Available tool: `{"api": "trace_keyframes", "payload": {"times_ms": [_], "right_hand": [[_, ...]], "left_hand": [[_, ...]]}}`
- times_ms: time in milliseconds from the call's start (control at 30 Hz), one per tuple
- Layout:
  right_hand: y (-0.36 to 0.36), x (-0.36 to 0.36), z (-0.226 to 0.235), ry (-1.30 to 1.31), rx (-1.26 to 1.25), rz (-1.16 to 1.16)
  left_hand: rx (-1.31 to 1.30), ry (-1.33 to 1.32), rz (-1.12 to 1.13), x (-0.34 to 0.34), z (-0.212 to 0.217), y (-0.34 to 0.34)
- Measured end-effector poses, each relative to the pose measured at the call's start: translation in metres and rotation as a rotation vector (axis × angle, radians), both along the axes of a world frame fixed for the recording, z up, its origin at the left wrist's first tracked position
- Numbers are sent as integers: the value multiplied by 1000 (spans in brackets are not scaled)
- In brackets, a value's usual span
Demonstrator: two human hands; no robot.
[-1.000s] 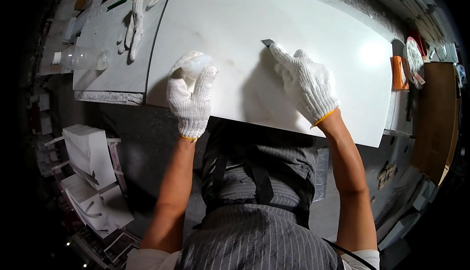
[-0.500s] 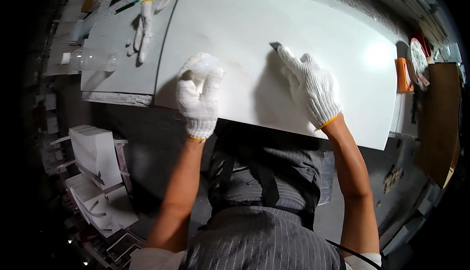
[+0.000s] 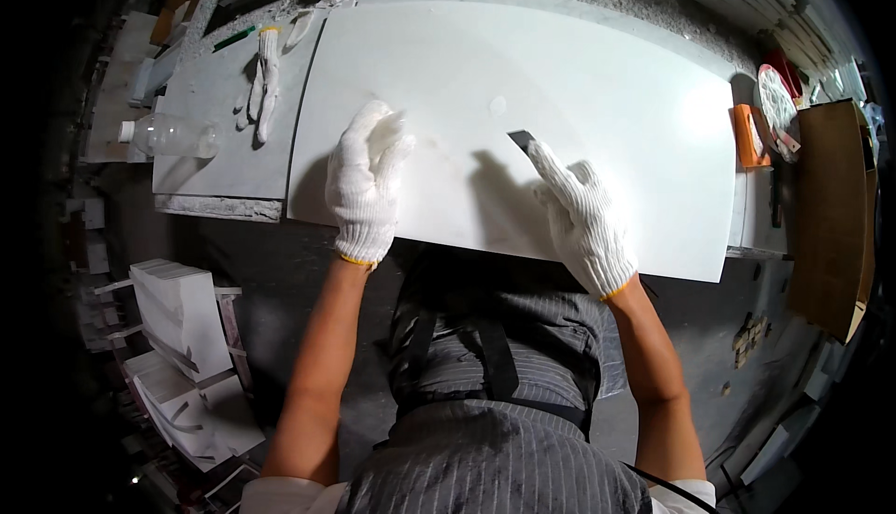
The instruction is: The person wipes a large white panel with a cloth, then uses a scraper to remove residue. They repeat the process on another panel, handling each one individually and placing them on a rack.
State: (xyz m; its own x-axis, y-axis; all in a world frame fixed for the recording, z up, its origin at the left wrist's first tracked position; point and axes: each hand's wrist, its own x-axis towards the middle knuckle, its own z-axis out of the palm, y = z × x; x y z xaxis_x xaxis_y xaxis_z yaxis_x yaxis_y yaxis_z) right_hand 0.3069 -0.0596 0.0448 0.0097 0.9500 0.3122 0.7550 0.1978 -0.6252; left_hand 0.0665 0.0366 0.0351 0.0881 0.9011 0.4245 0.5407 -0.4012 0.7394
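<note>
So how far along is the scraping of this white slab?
Hard to call any of it finished: most of the white slab looks smooth, though glare hides detail. In hand: the right hand presses a small dark blade to the surface, while the left hand lies flat on the slab. Left: a faint round mark beyond the blade and a light smudge beside the left hand.

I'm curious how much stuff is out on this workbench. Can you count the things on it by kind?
White slabs: 2, the big slab and a smaller grey-white slab
Gloves worn: 2, left hand, right hand
Spare glove: 1
Clear plastic bottle: 1
Small dark blade: 1
Orange tool: 1
Total: 8
</note>
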Motion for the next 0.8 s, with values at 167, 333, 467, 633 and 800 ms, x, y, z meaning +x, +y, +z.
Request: {"api": "trace_keyframes", "payload": {"times_ms": [167, 333, 467, 633, 800], "right_hand": [[-24, -2, -2, 7, 21, -27], [-24, -4, -8, 22, 88, -52], [-24, -4, -6, 40, 91, -49], [-22, -5, -8, 62, 122, -44], [-23, -4, -8, 44, 120, -51]], "left_hand": [[294, 609, -11, 11, 8, 26], [476, 739, -73, 16, 1, 39], [543, 776, -85, 21, 2, 41], [591, 775, -136, 20, 1, 46], [600, 811, -142, 24, 8, 42]]}}
